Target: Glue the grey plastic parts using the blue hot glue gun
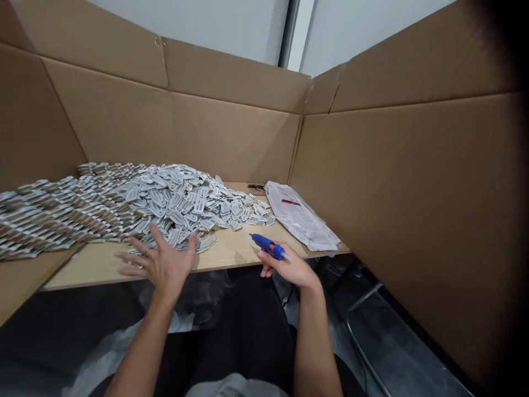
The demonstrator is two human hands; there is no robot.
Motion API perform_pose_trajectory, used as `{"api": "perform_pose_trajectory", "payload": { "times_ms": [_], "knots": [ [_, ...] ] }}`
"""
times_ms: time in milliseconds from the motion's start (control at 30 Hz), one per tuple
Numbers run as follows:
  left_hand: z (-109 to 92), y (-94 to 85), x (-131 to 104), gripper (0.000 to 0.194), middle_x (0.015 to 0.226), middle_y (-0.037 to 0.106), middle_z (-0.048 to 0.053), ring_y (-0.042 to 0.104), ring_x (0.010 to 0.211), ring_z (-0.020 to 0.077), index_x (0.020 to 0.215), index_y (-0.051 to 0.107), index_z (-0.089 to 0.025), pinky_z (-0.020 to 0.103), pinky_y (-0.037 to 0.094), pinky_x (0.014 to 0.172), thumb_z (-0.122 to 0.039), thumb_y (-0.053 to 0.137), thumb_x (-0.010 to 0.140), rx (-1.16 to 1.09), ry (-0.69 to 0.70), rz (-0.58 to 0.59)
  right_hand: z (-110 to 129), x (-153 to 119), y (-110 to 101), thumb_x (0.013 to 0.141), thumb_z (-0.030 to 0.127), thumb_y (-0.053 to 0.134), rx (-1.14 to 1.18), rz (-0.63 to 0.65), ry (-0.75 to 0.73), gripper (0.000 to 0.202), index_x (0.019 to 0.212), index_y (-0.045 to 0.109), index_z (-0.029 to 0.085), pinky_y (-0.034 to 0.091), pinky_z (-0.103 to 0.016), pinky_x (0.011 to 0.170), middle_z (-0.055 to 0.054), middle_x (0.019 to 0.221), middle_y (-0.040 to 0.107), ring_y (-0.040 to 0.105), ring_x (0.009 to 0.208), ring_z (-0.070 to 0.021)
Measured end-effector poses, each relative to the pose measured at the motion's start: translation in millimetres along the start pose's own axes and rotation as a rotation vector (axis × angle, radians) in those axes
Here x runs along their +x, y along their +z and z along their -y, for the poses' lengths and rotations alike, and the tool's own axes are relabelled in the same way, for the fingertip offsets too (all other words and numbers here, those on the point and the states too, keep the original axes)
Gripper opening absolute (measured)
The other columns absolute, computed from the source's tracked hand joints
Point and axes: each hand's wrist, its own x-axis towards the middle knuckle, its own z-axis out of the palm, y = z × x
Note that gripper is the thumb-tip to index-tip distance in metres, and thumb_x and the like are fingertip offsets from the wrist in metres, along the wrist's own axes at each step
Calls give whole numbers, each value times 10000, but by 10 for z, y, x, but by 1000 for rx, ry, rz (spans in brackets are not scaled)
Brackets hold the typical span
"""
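Pale clothing (235, 386) lies nearest. The left hand (167, 266), fingers spread and empty, is before a heap of grey-white pieces (177, 193); the right hand (291, 269) has its fingers grasping a blue pen-shaped tool (266, 244) near the surface's front edge (225, 263).

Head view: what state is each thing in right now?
Left hand: open, fingers spread
Loose pieces: heaped in a jumble
Blue tool: held, tip towards the loose pieces
Right hand: closed around the blue tool
Stacks: in slanting rows
Printed sheet: lying down, wrinkled
Red item: lying on the printed sheet
Cardboard: standing, creased
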Motion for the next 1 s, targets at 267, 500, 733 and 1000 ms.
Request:
{"api": "perform_pose_trajectory", "payload": {
  "times_ms": [267, 500, 733, 1000],
  "knots": [
    [23, 196, 25, 1086, 1635, -224, 310, -175, 1473, 593, 1625, 165, -165, 804, -36, 1084, -754, 548, 797, 71, 68, 23, -23, 6, -6, 843, 598, 697, -17, 5, 7, 441, 896, 579, 177, 559, -248, 581, 12, 619, 674, 694, 580, -156],
    [-2, 158, -10, 1090, 1645, -235, 280, -177, 1486, 567, 1636, 102, -174, 771, -15, 1119, -708, 569, 808, 72, 64, 29, -94, 35, -24, 845, 597, 695, -36, -20, 4, 450, 946, 575, 175, 559, -249, 568, 19, 625, 657, 695, 586, -162],
    [9, 134, -53, 1062, 1657, -177, 290, -146, 1508, 535, 1634, 71, -170, 752, 0, 1141, -674, 566, 841, 56, 96, 4, -161, 101, -43, 905, 496, 622, -272, -271, -22, 315, 925, 569, 187, 492, -244, 551, -4, 660, 642, 672, 591, -172],
    [48, 126, -55, 864, 1682, 32, 227, -25, 1566, 404, 1600, 231, -167, 594, 110, 1234, -490, 576, 876, -8, 155, -96, -118, 360, 201, 837, 259, 673, -855, -472, 54, 138, 953, 653, 188, 440, -295, 754, -116, 958, 736, 687, 909, -262]
  ]
}}
